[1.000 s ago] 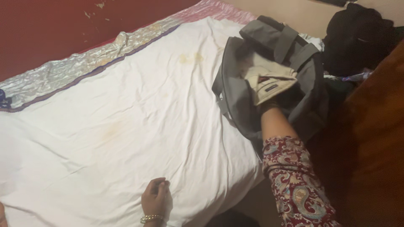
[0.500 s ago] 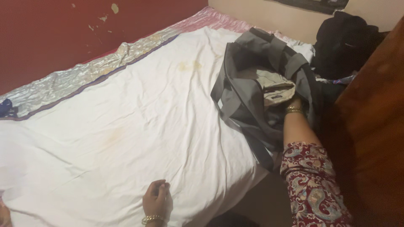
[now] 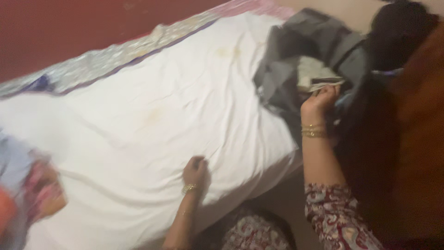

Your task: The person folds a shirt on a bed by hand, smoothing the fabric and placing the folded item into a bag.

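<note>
Head view is showing a blurred look down over a bed, so fine detail is hard to read. The right hand (image 3: 319, 98) is sitting at about two o'clock in the picture, curled at the mouth of a grey bag (image 3: 296, 60), its fingers seeming to be closing on the edge of a folded beige garment (image 3: 317, 76) lying in the opening; whether they are truly gripping it I cannot tell. The garment is lying just past the fingertips, toward twelve o'clock from that hand, its long side running roughly from nine to three o'clock. The bag is resting on the far right corner of the white sheet (image 3: 138, 115), touching a dark bundle (image 3: 397, 32) at its one o'clock side. The left hand (image 3: 196, 171) is resting near six o'clock, loosely curled, knuckles on the sheet, holding nothing, well apart from the bag. The right hand is much the nearer one. At nine o'clock some colourful cloth (image 3: 27, 185) is showing, blurred.
</note>
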